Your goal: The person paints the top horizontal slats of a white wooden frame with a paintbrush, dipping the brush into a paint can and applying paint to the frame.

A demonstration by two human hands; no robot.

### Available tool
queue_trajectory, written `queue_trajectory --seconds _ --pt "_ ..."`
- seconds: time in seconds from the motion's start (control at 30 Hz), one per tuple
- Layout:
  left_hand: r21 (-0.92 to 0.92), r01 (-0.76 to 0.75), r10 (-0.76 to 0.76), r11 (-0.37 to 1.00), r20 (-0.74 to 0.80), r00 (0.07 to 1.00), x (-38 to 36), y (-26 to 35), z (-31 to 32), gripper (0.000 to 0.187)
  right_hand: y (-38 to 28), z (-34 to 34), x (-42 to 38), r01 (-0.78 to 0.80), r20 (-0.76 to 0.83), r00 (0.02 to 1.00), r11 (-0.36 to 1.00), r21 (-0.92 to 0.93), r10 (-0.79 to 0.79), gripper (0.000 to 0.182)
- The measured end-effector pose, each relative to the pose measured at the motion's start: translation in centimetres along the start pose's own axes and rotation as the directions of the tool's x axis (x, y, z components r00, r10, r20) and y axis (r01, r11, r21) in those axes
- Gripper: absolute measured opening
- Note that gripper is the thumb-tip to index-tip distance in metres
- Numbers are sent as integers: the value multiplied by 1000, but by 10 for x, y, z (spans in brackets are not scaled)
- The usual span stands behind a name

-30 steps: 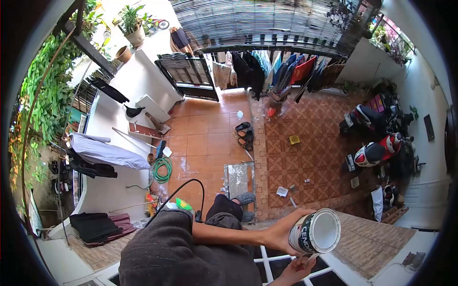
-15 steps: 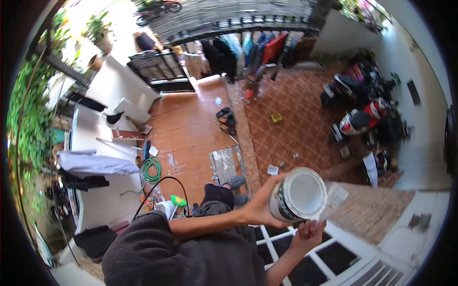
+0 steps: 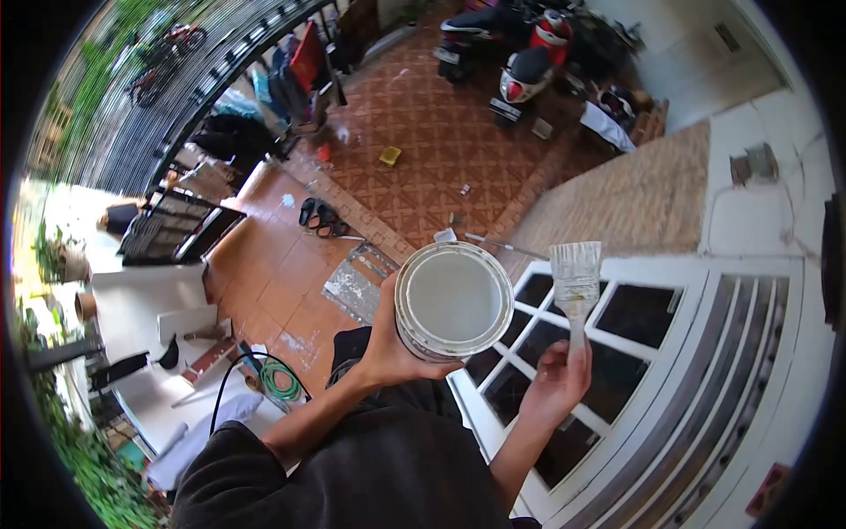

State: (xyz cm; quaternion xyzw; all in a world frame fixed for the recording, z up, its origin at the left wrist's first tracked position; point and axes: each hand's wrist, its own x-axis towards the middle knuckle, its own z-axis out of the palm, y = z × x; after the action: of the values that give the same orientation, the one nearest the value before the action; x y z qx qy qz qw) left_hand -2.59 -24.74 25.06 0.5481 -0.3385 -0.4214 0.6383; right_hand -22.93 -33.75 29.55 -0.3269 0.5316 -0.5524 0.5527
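A round paint can with pale contents is held up in front of my body, its open top facing the camera. My left hand wraps round the can's left and lower side. To the right of the can, my right hand grips the handle of a paint brush. The brush stands bristles up, apart from the can, and its bristles look whitish. Behind the brush is a white-framed door or window with dark panes.
Below lie a paint-spattered board, black sandals, a coiled green hose and a yellow object on the tiles. Motorcycles stand at the top. A stone-textured wall strip runs beyond the door.
The view has turned to the right. The can has moved left in view, and the brush, earlier blurred beside it, now stands upright and apart from it in my right hand.
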Motion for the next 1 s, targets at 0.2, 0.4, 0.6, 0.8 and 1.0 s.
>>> queue_trajectory --seconds 0.2,0.4,0.6,0.8,1.0 --pt "67 -67 52 995 198 979 7 -7 12 119 -12 -49 0 173 -238 962 973 150 -134 42" --pt "-105 -125 155 987 362 919 10 -1 35 117 16 -52 -4 180 -311 942 973 146 -127 39" --pt "-121 -154 193 981 457 868 9 5 48 114 96 -57 -20 -59 -42 997 973 225 70 36" --pt "-106 -175 205 979 512 834 14 6 51 115 100 -33 -28 -82 -35 995 966 244 93 33" --pt "-79 -157 173 984 586 791 18 2 48 117 99 -27 -30 -71 -94 990 959 274 101 30"
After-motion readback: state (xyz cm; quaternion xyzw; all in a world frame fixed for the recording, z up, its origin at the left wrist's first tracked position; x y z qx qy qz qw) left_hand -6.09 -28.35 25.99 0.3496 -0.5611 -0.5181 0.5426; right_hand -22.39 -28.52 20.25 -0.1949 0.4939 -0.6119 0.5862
